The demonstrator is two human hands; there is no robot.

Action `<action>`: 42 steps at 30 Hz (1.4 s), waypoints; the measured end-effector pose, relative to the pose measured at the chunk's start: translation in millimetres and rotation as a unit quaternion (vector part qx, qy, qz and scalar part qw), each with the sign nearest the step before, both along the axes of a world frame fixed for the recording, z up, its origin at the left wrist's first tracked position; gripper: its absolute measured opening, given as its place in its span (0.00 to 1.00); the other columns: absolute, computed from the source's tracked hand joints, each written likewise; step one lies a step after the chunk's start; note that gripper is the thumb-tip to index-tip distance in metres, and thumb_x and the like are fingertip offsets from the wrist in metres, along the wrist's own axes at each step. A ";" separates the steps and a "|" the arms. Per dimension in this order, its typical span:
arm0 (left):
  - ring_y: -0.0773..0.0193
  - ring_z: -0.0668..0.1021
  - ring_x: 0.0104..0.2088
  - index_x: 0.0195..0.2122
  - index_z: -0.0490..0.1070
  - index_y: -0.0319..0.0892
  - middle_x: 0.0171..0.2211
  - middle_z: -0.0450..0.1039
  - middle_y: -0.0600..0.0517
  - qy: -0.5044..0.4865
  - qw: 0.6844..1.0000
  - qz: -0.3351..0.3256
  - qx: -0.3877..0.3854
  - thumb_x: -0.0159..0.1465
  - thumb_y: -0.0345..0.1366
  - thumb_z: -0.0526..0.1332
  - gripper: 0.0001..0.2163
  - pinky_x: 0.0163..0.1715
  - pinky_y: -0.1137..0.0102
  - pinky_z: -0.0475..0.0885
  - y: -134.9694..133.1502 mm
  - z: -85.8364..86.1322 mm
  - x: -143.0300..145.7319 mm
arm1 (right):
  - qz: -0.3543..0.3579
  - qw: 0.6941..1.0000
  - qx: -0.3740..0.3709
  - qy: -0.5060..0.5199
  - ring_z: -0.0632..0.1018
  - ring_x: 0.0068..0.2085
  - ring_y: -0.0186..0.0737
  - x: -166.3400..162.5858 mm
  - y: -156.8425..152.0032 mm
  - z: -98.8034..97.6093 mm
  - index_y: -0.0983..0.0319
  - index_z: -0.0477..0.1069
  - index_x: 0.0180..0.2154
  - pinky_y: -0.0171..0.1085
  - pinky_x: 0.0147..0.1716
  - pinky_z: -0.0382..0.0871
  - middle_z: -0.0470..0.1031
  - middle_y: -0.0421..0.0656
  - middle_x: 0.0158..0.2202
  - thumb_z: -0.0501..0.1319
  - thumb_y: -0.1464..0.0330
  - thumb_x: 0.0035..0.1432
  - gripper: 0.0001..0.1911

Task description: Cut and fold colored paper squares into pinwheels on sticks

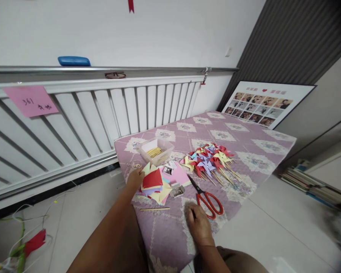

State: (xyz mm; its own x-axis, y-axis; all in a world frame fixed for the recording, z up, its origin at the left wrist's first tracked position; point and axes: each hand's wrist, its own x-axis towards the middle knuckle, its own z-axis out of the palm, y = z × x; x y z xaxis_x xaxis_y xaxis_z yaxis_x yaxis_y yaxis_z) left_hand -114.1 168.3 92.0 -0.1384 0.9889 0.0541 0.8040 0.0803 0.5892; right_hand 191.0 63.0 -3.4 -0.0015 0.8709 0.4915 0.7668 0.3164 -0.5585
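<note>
Head view: left hand (pixel 135 178) touches stacked coloured paper squares (pixel 155 184), red topmost.

- Red-handled scissors (pixel 207 199)
- Red sheet topping a yellow, pink and purple paper stack (pixel 156 184)
- Pinwheels (pixel 207 159) in red, yellow, purple
- Lilac floral quilt (pixel 244 151)
- Pink note (pixel 31 100)
- Blue case (pixel 74 61)

A quilted, matt lilac cloth mattress cover (pixel 244 151) lay under thin matt coloured paper squares (pixel 156 184). The red-handled scissors (pixel 206 197) had glossy plastic grips and dark metal blades. A clear plastic box (pixel 156 150) held pale wooden sticks. The folded paper pinwheels (pixel 208 159) sat on bare wood skewers.
</note>
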 end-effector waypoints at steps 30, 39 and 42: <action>0.57 0.73 0.46 0.37 0.78 0.47 0.44 0.76 0.49 -0.038 0.964 -0.249 0.087 0.55 0.20 0.54 0.18 0.48 0.60 0.71 -191.6 -75.6 103.0 | -0.024 0.977 -0.088 0.193 0.77 0.36 0.45 1.9 -12.4 6.4 0.63 0.74 0.35 0.43 0.40 0.71 0.78 0.48 0.34 0.54 0.61 0.58 0.14; 0.58 0.72 0.46 0.37 0.78 0.46 0.44 0.75 0.50 -0.025 0.964 -0.251 0.088 0.55 0.21 0.56 0.16 0.48 0.62 0.70 -194.7 -73.8 103.2 | -0.012 0.927 -0.192 0.321 0.77 0.32 0.45 -6.3 -84.6 20.8 0.62 0.74 0.36 0.39 0.32 0.72 0.80 0.46 0.32 0.57 0.58 0.58 0.15; 0.58 0.72 0.46 0.37 0.78 0.46 0.43 0.75 0.49 -0.024 0.961 -0.254 0.106 0.56 0.21 0.56 0.16 0.48 0.61 0.70 -194.5 -76.6 102.5 | -0.021 0.913 -0.217 0.345 0.76 0.31 0.44 -4.6 -98.8 24.9 0.61 0.73 0.35 0.38 0.32 0.70 0.78 0.43 0.30 0.58 0.57 0.56 0.14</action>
State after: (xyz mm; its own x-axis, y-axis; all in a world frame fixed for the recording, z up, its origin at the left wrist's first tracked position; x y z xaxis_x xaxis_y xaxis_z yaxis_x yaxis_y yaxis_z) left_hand -11.6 -26.3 15.4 0.3516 0.8974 0.2666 0.6791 -0.4406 0.5872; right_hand 186.3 -35.8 21.5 0.2166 0.9759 -0.0279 0.1920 -0.0706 -0.9789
